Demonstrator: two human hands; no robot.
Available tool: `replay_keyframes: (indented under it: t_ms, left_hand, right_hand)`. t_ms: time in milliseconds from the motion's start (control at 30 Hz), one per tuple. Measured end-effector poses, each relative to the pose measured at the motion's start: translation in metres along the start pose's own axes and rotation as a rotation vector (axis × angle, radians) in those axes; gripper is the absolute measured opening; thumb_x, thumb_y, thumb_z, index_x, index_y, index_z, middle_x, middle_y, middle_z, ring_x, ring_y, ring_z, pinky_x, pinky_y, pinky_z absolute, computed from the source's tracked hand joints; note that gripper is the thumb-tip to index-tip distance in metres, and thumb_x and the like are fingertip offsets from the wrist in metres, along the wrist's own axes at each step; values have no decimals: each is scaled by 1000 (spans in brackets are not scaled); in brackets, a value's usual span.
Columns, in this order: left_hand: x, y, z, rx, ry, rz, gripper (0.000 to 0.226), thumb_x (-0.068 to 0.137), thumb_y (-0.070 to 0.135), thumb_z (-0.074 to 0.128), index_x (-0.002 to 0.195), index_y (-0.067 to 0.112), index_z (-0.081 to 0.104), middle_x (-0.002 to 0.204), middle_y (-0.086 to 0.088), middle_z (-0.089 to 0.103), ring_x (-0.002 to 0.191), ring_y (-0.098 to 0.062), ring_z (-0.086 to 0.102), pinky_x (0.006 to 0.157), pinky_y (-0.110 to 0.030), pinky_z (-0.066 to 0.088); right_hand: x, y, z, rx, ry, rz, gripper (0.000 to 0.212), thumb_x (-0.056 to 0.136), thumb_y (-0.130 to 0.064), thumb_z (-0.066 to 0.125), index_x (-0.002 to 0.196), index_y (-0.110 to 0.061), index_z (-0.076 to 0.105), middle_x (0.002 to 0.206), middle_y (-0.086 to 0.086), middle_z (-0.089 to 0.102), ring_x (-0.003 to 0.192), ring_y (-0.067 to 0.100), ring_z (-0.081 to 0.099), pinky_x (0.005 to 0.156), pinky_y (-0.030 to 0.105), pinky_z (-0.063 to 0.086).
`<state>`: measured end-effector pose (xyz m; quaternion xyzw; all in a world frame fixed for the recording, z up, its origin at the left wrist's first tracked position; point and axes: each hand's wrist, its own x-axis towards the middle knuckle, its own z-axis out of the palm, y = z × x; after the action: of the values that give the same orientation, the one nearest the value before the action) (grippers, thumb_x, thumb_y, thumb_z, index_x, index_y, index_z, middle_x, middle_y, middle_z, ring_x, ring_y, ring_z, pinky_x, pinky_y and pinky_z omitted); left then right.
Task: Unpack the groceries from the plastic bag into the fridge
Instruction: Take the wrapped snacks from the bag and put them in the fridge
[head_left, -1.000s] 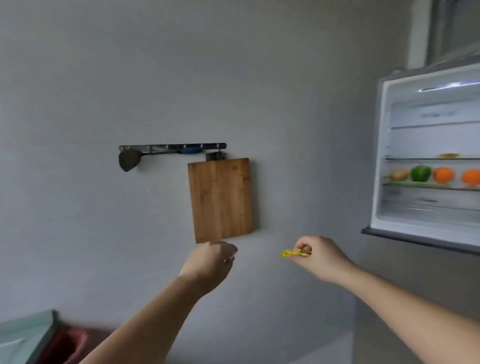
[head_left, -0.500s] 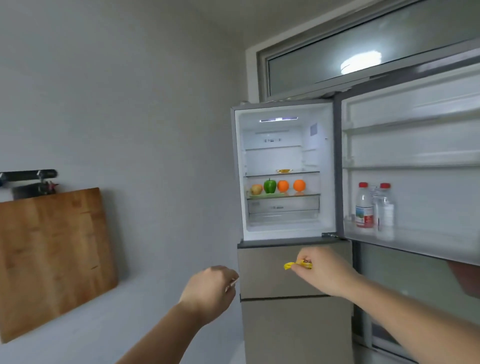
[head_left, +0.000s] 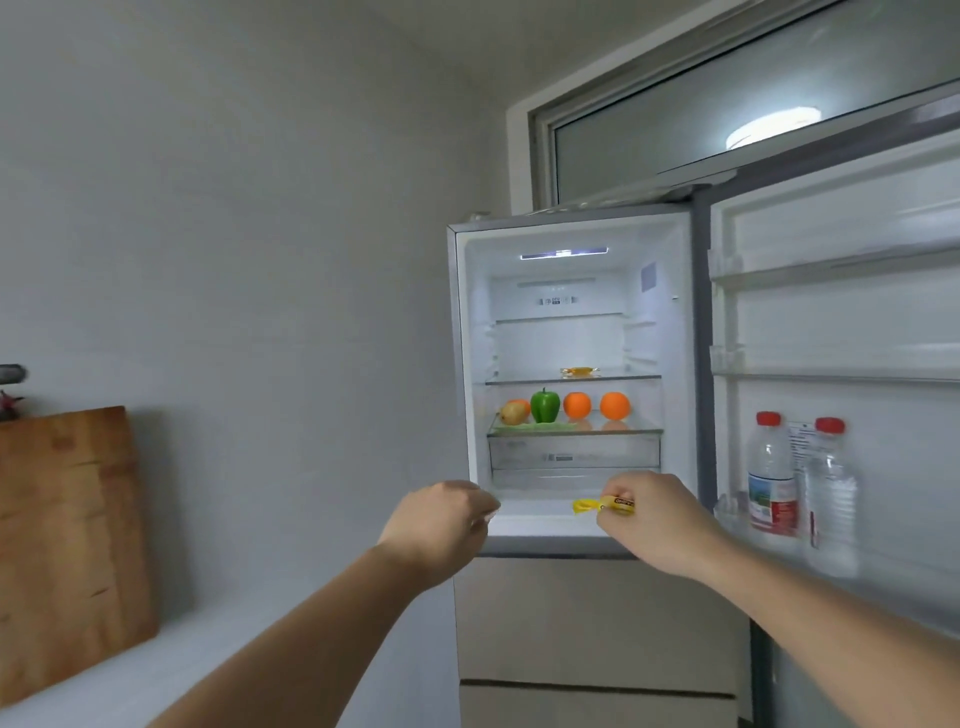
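Your right hand (head_left: 652, 522) pinches a small yellow wrapped packet (head_left: 605, 505) with dark print on it (too blurred to read), held level in front of the bottom edge of the open white fridge compartment (head_left: 569, 364). The control-panel markings at twelve o'clock inside the fridge cannot be read either. Your left hand (head_left: 441, 525) is curled into a loose fist at nine o'clock of the packet; whether it holds anything you cannot tell. On the glass shelf above sit a brownish pear (head_left: 513, 413), a green bell pepper (head_left: 545, 406) and two oranges (head_left: 596, 405), with a small amber item (head_left: 579, 371) one shelf higher. At three o'clock, the open door's lower rack (head_left: 737, 519) carries two clear red-capped water bottles (head_left: 800, 478), one with a red-and-white label. A brown wooden cutting board (head_left: 67, 545) hangs on the grey wall at nine o'clock.
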<state>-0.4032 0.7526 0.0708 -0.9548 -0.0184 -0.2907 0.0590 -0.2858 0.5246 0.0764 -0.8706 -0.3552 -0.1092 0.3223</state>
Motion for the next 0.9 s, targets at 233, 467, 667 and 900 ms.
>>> replay_keyframes:
  t_ms: [233,467,667,900]
  left_hand:
    - [70,-11,68,-77,-19,53,14,87,19,43,84,15,56,87,0,59,81,-23,54,66,-35,49]
    - [161,-80,122,-241,83,74,29,89,23,46,116,26,58,112,4,66,101,-22,61,81,-31,51]
    - [230,-134,152,-303,116,93,33,92,22,47,122,23,61,116,2,66,103,-23,61,82,-36,52]
    - [282,-165,188,-280,104,131,30,91,20,48,115,24,66,112,4,66,102,-22,61,79,-37,51]
  right_hand:
    - [66,34,9,-96,37,-20,19,90,-27,52,86,-14,64,77,7,65,72,25,61,60,32,44]
    - [162,41,39,-196,74,-3,14,92,-26,51,92,-18,63,79,4,64,61,13,54,54,24,38]
    - [240,47,61,-218,93,35,25,89,-28,49,106,-20,65,84,3,66,66,16,58,66,37,51]
    - [308,73,84,-219,96,37,20,90,-24,50,97,-12,65,80,11,65,60,17,53,57,33,45]
